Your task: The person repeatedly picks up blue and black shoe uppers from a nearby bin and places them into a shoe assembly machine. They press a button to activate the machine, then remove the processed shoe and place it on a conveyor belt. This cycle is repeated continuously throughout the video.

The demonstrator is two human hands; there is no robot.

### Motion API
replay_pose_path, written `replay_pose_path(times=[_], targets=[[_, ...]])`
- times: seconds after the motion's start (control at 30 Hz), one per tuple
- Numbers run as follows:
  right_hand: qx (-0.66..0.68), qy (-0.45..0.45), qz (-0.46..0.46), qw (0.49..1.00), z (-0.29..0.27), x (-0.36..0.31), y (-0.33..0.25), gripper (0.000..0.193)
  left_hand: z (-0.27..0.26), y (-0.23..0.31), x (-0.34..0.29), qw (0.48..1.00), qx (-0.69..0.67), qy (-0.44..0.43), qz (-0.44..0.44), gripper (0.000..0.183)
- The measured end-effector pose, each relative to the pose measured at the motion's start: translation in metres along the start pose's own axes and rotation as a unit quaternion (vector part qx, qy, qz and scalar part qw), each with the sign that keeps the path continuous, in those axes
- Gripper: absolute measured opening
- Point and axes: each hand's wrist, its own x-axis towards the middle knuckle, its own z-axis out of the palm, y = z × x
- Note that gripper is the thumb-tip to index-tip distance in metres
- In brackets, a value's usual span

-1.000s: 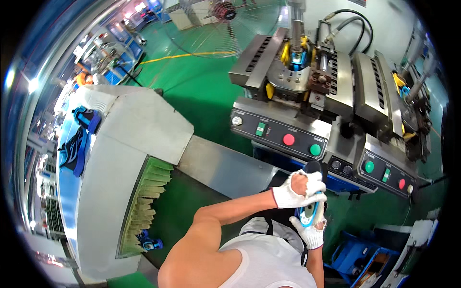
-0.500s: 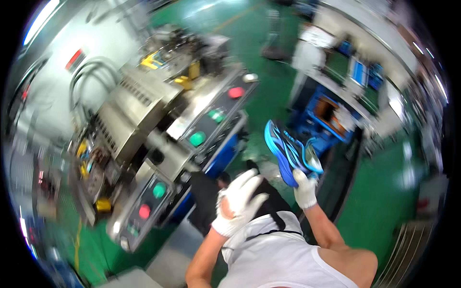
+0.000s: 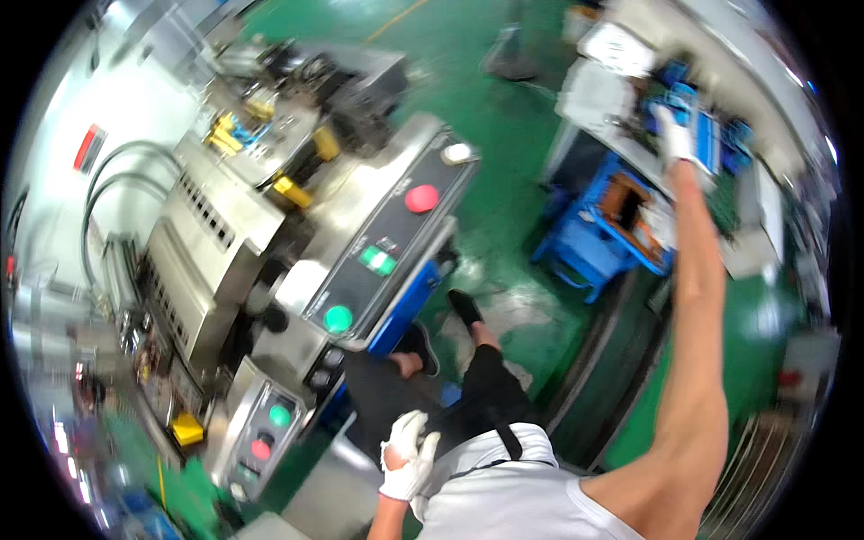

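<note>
My left hand, in a white glove with bare skin showing at one spot, is held over my lap near my black shorts. Its fingers are loosely bent and apart, and nothing is in them. My right arm stretches far out to the right. At its end my gloved right hand is over the cluttered bench, closed at the end of a blue shoe. The hand hides part of the shoe, and both are small and blurred. Beside them lies a blue tray-like piece.
A metal machine stands at left, its front control panel bearing red and green buttons. A second button box sits nearer. Below the bench is a blue cart holding a brown box. Dark rails run along the green floor.
My right hand has moved up and right, carrying the blue shoe from beside my body to the bench. My left hand has dropped lower and left, its fingers more bent. The view has shifted.
</note>
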Motion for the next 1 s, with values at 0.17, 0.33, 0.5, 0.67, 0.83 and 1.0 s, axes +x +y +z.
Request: replay_pose_path(times=[0.17,0.33,0.5,0.67,0.83,1.0], targets=[[-0.247,-0.043,-0.042,0.967,-0.029,0.104,0.081,0.054,0.001,-0.014,-0.001,0.993,0.069,0.083,0.043,0.035],[-0.141,0.047,-0.093,0.984,-0.023,0.081,0.102,0.045,-0.007,-0.042,-0.037,0.982,0.045,0.178,-0.041,0.035],[0.063,-0.170,-0.092,0.979,0.066,-0.135,0.118,0.040,0.005,-0.111,-0.176,0.863,0.028,0.373,-0.339,0.035],[0.077,-0.436,0.160,0.882,0.151,-0.429,0.128,0.052,0.074,-0.148,-0.351,0.624,-0.148,0.451,-0.621,0.052],[-0.011,-0.607,0.016,0.794,0.182,-0.537,0.052,0.070,0.219,-0.149,-0.517,0.409,0.061,0.436,-0.800,0.063],[-0.159,-0.625,-0.158,0.748,0.215,-0.531,0.021,0.076,0.259,-0.136,-0.626,0.104,0.003,0.393,-0.914,0.083]])
